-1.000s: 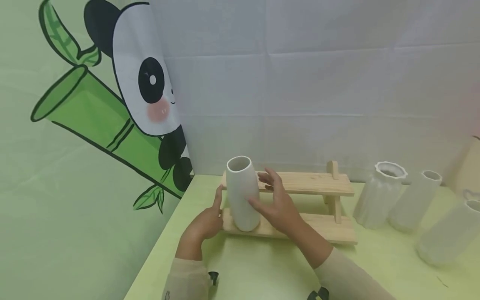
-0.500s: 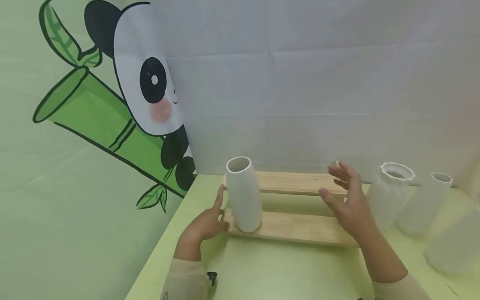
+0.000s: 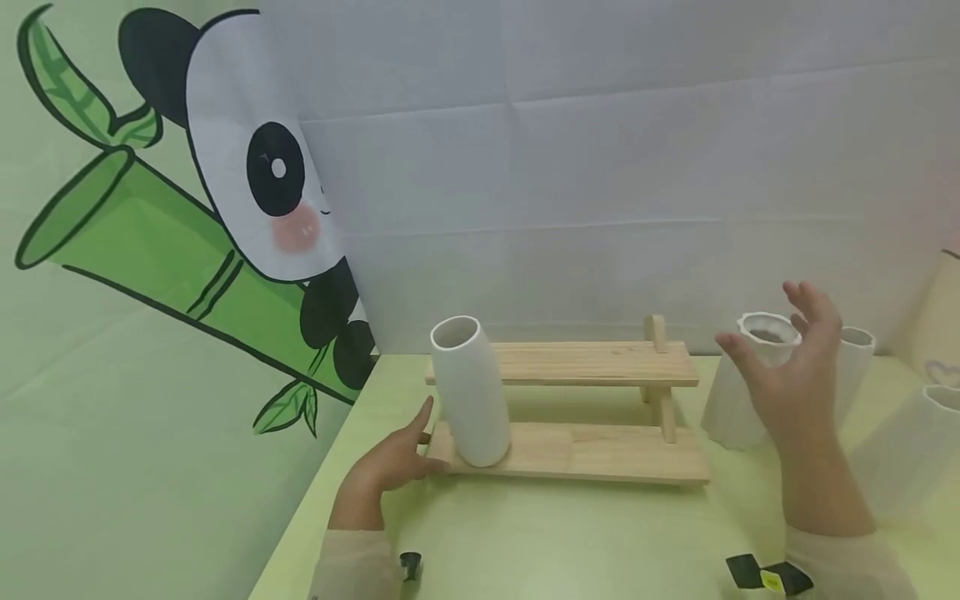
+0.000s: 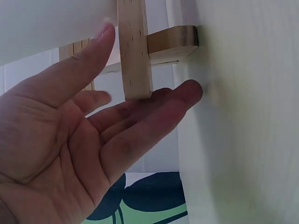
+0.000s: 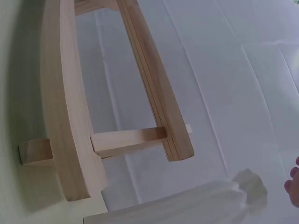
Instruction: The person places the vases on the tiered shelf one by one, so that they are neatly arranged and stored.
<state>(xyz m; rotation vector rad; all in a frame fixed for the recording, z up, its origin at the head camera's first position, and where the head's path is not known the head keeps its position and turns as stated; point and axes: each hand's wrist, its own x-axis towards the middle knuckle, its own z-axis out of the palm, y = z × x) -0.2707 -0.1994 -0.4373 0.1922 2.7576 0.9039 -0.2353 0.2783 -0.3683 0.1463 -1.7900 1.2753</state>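
Your left hand (image 3: 396,458) lay relaxed at the near-left end of a pale, two-tiered wooden plank stand (image 3: 592,364), its fingers extended past the plank's end and its thumb apart. No firm grip was visible, and whether the fingers bore on the wood could not be told. Your right hand (image 3: 798,375) was raised and released, thumb and fingers spread, holding nothing. In the head view it overlapped a white, fluted vase with a scalloped rim (image 3: 733,407); in the right wrist view a clear gap separated the visible fingertips from that rim.

The step in hand appeared to be a reach for the fluted vase. To do it well, you needed to lower the spread hand around the body, below the fragile-looking rim, close evenly from both sides, and lift straight up, clear of the stand's right end and the white, narrow-mouthed vase (image 3: 857,350) just beside it.

The fluted vase stood on the yellow-green tabletop (image 3: 555,542), to the right of the stand. Its mouth faced up and its long axis was upright; the slant seemed an effect of viewpoint. The tall, smooth white vase (image 3: 474,404) stood likewise, mouth up, on the left part of the lower plank. The stand's own long axis ran from side to side, roughly along the pale backdrop (image 3: 600,167).
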